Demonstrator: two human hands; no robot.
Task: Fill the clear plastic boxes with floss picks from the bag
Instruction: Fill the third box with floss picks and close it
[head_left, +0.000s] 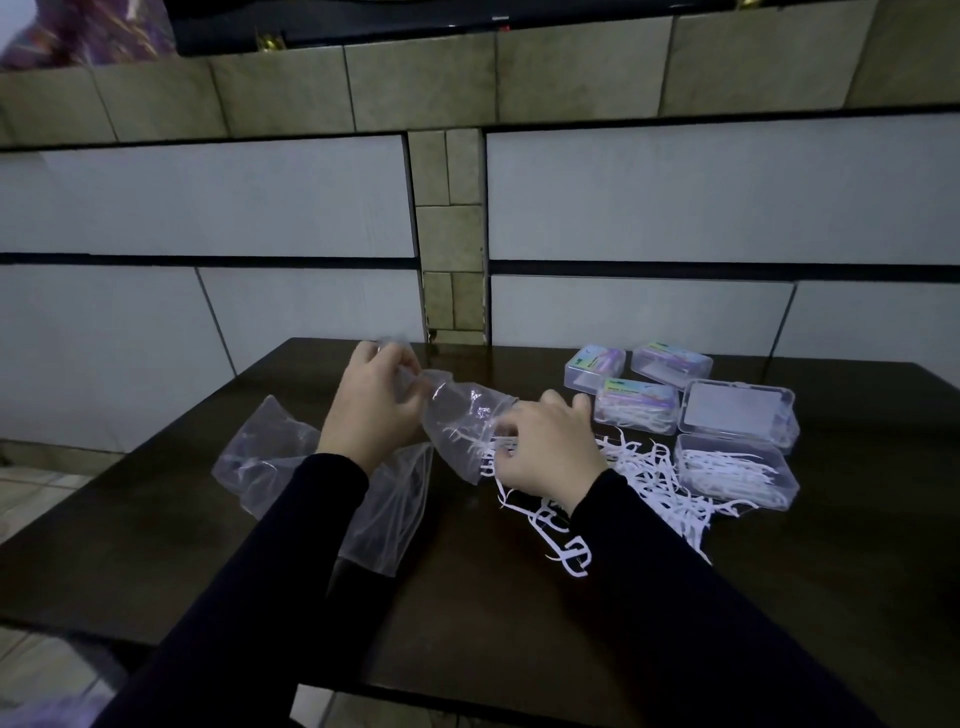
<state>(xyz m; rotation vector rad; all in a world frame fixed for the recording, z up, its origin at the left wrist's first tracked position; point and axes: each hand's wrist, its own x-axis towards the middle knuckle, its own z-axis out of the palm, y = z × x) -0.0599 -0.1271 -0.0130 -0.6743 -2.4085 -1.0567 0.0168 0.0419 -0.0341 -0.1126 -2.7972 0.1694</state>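
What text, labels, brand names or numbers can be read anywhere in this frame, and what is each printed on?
Nothing can be read.
Far left box: coloured label, print too blurred.
Far right box: coloured label, print too blurred.
Box in front of them: coloured label with a line of print, too small to read.
Bag, open box of floss picks, its lid: no print visible.

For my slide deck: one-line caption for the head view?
Left hand grips the bag while right hand pulls out picks beside boxes.
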